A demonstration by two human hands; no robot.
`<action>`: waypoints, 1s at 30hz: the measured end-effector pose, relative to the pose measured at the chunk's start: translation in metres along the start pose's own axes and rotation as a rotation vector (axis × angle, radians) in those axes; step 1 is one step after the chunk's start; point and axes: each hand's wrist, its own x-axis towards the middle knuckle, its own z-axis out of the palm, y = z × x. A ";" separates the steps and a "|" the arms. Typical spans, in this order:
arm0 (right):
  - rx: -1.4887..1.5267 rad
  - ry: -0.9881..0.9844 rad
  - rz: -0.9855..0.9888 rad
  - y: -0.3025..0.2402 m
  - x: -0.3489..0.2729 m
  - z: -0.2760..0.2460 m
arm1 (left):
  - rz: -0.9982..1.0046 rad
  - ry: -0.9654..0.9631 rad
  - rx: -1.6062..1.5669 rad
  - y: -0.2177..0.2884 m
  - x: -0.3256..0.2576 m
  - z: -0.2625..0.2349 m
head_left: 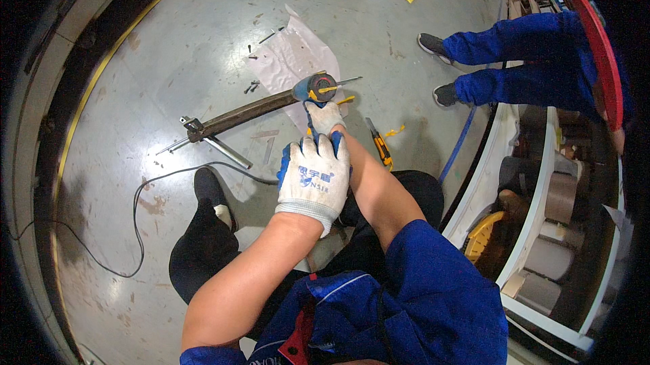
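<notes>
Both my hands wear white work gloves with blue palms. My right hand (326, 116) is closed just below a blue and black power tool (305, 90) with a round end. My left hand (313, 175) is closed nearer to me, with a black cable (203, 164) running out from beside it; its palm side is hidden. The tool sits over the right end of a long dark metal bar (250, 109). At the bar's left end are a small bracket (191, 123) and a shiny tube (230, 153). A thin pointed rod (350, 81) sticks out right of the tool.
A crumpled white plastic sheet (288, 57) lies beyond the bar, with several dark screws (252, 86) nearby. A metal square (268, 148) and a yellow-black utility knife (380, 147) rest on the floor. Another person's legs (501, 43) are at right, near a white rack (528, 223).
</notes>
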 end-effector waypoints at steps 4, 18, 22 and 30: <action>0.052 -0.042 0.051 -0.008 -0.006 -0.003 | 0.013 0.036 0.004 -0.002 -0.001 0.002; -0.020 -0.042 0.073 -0.007 -0.002 -0.003 | 0.020 0.044 0.005 -0.002 -0.001 0.003; -0.021 -0.015 0.037 -0.005 -0.001 -0.001 | 0.016 0.049 0.000 -0.002 -0.002 0.002; -0.002 -0.028 -0.002 0.007 0.010 0.003 | 0.021 0.060 0.008 -0.001 -0.001 0.002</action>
